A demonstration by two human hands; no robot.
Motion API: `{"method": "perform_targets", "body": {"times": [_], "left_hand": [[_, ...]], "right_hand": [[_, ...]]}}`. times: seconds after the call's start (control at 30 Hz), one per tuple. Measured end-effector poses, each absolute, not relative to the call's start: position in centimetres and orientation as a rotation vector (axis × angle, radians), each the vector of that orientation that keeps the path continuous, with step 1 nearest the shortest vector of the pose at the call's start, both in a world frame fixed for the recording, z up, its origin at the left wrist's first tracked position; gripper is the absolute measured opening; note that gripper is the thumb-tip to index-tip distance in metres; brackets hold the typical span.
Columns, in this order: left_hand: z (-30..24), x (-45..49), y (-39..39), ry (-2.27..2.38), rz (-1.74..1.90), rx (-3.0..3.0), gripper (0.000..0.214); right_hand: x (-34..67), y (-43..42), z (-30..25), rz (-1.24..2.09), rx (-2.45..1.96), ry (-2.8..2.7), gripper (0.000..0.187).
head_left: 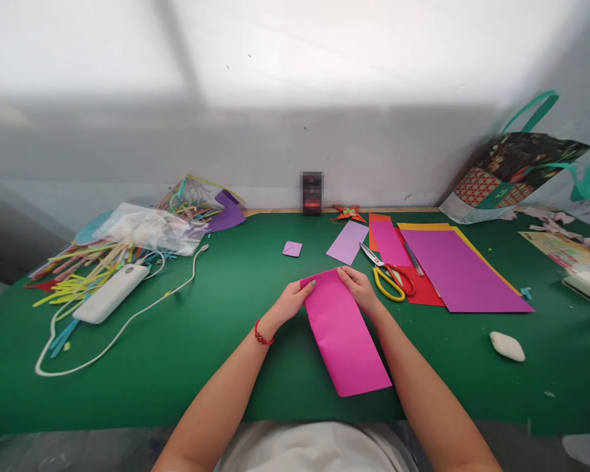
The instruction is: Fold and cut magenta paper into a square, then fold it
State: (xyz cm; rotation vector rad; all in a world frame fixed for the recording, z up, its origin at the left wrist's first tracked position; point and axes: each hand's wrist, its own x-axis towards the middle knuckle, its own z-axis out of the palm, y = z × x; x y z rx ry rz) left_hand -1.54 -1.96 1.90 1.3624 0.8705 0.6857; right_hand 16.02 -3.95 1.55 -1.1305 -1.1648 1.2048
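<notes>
A long strip of bright pink paper (347, 347) is held up over the green table, its near end hanging toward my body. My left hand (295, 298) pinches its far left corner, the thumb lying on top. At the far right corner, my right hand (358, 288) grips the same sheet between thumb and fingers. Just right of that hand lie scissors (389, 282) with yellow and red handles, blades partly apart. Beyond the hands are a small folded lilac paper square (292, 249) and a flat lilac sheet (348, 241).
Purple sheets (467, 269) over yellow ones lie at right, near a pen (413, 259) and a white case (507, 345). A patterned bag (501, 177) stands behind. At left are a power bank (111, 294) with its cable, paper strips (78, 282) and a plastic bag (152, 226).
</notes>
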Motion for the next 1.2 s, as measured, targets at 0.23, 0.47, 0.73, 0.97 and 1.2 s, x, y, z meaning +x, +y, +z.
{"method": "perform_targets", "body": {"times": [0.23, 0.47, 0.73, 0.97, 1.2], "left_hand": [[2.41, -1.58, -2.12, 0.872, 0.682, 1.385, 0.047], [2.19, -1.55, -2.01, 0.861, 0.676, 1.376, 0.05], [2.32, -1.59, -2.07, 0.868, 0.679, 1.396, 0.049], [2.12, -1.57, -1.98, 0.862, 0.688, 1.418, 0.049], [1.94, -1.61, -1.96, 0.871, 0.686, 1.413, 0.049]], "right_hand": [[16.09, -4.08, 1.61, 1.219, -1.139, -1.186, 0.04], [16.14, -4.02, 1.55, 1.237, -1.133, -1.19, 0.041], [16.22, -4.07, 1.62, 1.247, -1.137, -1.19, 0.041], [16.12, -3.89, 1.25, 1.257, -1.128, -1.16, 0.041], [15.82, -3.83, 1.29, 1.215, -1.12, -1.153, 0.041]]}}
